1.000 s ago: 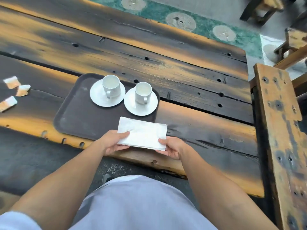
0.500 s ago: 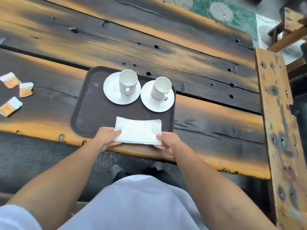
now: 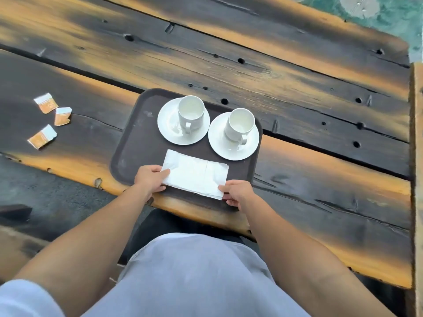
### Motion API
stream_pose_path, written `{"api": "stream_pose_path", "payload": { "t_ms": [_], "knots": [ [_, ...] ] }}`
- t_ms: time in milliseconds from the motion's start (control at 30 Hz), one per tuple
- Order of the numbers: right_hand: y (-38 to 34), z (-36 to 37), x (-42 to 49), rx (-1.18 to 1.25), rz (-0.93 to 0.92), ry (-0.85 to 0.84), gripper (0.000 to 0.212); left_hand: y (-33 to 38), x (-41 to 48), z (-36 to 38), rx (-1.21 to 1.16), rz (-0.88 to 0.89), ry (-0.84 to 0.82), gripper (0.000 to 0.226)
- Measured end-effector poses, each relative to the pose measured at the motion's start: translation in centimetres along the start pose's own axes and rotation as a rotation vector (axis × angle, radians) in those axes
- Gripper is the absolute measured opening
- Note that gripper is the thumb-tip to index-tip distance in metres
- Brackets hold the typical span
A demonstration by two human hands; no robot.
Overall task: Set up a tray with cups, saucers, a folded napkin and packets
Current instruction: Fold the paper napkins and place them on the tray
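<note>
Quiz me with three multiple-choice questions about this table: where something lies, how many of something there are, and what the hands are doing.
1. Relative to the brown tray, where are the orange packets?
A) on it
B) on the table, to its left
C) under it

2. How many white cups stand on the tray?
A) one
B) two
C) three

3. What are the left hand and right hand doing?
A) both hold the folded napkin
B) one lifts a cup
C) both hang idle

Answers:
1 B: the packets lie on bare wood, apart from the tray.
2 B: one cup stands on each of two saucers.
3 A: each hand pinches one end of the napkin over the tray's near side.
</note>
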State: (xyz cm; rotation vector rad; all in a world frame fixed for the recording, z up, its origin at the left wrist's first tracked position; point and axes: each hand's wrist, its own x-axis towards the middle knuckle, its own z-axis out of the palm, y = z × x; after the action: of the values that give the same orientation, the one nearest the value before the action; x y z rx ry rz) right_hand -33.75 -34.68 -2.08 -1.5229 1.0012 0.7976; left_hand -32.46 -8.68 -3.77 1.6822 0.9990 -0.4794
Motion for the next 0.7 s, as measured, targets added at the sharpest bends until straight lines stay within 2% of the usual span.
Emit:
{"api": "stream_pose_path", "payload": {
  "t_ms": [133,267,500,700],
  "knots": [
    [0.0,0.0,0.5,0.006,0.008,-0.009,0.019,-0.2,0.3,0.6,0.025,-0.008,0.040,0.021],
    [-0.3,0.4,1.1,0.015,0.024,0.025,0.018,0.1,0.7,0.9,0.089,-0.012,0.060,0.011],
    [-0.4,1.9,1.3,-0.107,0.049,0.214,0.023,0.4,1.2,0.1,0.222,0.004,-0.001,0.002],
    [-0.2,3.8,0.1,-0.316,0.033,0.397,0.009,1.4,1.7,-2.6,0.339,0.021,-0.093,0.009]
  ]
}}
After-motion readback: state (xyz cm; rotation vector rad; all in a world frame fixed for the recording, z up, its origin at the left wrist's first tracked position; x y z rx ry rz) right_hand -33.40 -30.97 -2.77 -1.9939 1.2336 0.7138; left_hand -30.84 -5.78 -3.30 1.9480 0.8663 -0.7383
